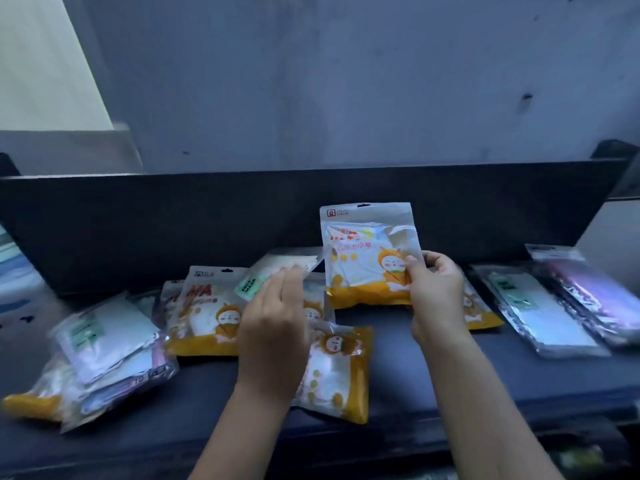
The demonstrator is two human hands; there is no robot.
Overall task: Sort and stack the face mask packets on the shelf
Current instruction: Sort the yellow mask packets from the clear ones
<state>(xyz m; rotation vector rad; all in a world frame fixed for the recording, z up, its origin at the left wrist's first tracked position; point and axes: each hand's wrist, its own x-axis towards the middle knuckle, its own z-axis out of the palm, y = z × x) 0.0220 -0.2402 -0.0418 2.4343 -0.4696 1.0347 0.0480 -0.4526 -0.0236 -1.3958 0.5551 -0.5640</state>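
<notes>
My right hand [434, 292] grips a yellow-and-white cartoon mask packet [367, 251] by its right edge and holds it upright above the dark shelf [433, 368]. My left hand [277, 320] pinches a white packet with a green label [277, 271], lifted a little off the shelf. More yellow cartoon packets lie flat: one at centre left [204, 313], one below my left hand [341, 372], and one partly hidden behind my right wrist [479, 313]. A loose heap of white and clear packets [100, 351] sits at the left.
Two long clear packets of flat masks [540, 306] [588, 292] lie at the right end of the shelf. A dark back panel [207, 220] runs behind the shelf, with a grey wall above. The shelf's front edge is near my forearms.
</notes>
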